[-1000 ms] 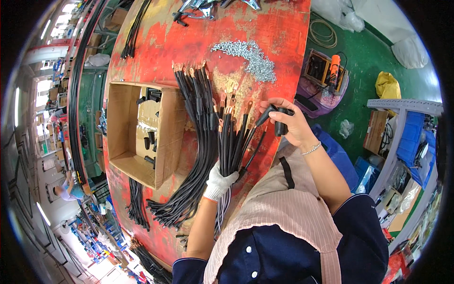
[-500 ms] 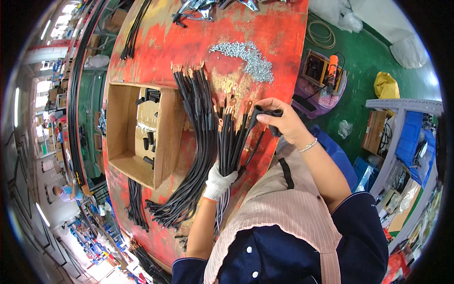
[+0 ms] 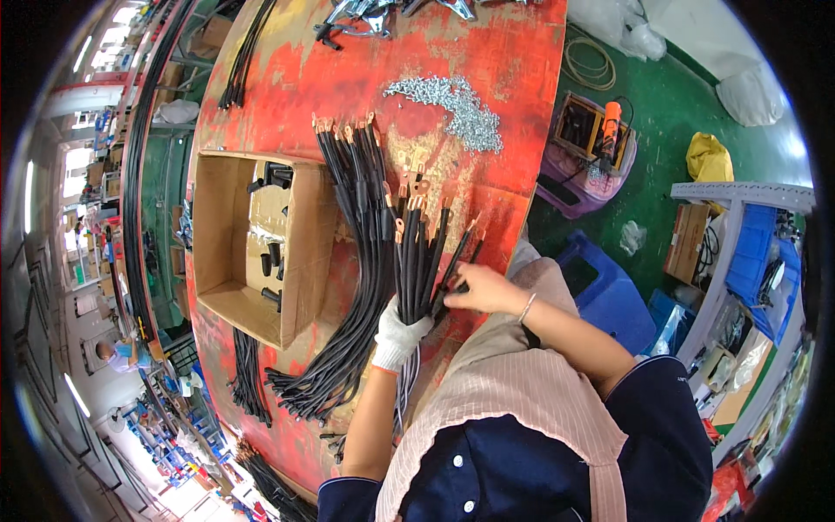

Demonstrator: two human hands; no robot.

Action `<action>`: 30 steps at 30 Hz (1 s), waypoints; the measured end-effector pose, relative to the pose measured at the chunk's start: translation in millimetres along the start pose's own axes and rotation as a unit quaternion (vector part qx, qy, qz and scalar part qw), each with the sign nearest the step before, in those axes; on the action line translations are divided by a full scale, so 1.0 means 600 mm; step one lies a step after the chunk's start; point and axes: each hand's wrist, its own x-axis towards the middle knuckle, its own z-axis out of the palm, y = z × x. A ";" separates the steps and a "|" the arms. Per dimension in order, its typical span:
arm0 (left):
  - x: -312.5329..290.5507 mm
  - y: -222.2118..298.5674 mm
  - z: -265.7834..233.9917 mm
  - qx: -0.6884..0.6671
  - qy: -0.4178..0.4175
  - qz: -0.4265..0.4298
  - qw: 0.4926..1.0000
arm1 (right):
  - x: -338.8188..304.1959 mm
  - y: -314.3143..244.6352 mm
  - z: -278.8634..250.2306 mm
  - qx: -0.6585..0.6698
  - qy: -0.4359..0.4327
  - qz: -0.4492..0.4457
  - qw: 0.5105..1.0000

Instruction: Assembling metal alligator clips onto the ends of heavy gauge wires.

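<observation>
My left hand (image 3: 403, 332), in a white knit glove, is wrapped round a bundle of black cables (image 3: 419, 265) with flat copper ring lugs at their upper ends. My bare right hand (image 3: 481, 289) is closed at the bundle's right side, low down, its fingers round a black cable sleeve that they mostly hide. Two cables (image 3: 461, 252) slant out just above those fingers, apart from the rest. Left of the bundle lies a larger bunch of lugged black cables (image 3: 370, 252), with dark sleeves partway down.
A cardboard box (image 3: 300, 252) holding several black sleeves (image 3: 277, 254) stands on the worn red table (image 3: 522, 87). Small metal nuts (image 3: 461, 109) lie piled beyond the cables, with metal clamps (image 3: 365, 17) at the far edge. A blue plastic stool (image 3: 609, 283) stands at the right.
My right hand has moved down and left, from beside the lugs with black sleeves in its fingers to the lower right side of the bundle. My left hand keeps its grip.
</observation>
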 end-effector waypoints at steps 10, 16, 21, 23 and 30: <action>-0.012 0.016 -0.036 -0.085 -0.052 -0.036 0.994 | 0.006 -0.018 -0.112 0.614 0.080 0.099 0.779; -0.014 0.015 -0.039 -0.094 -0.077 -0.036 0.992 | 0.050 -0.042 -0.120 0.717 0.185 0.061 0.669; -0.014 0.016 -0.037 -0.096 -0.094 -0.046 0.990 | 0.060 -0.041 -0.119 0.701 0.184 0.092 0.683; -0.014 0.017 -0.036 -0.092 -0.093 -0.039 0.991 | 0.061 -0.048 -0.116 0.693 0.189 0.097 0.689; -0.014 0.018 -0.036 -0.069 -0.087 -0.031 0.993 | 0.051 -0.071 -0.129 0.573 0.173 0.004 0.801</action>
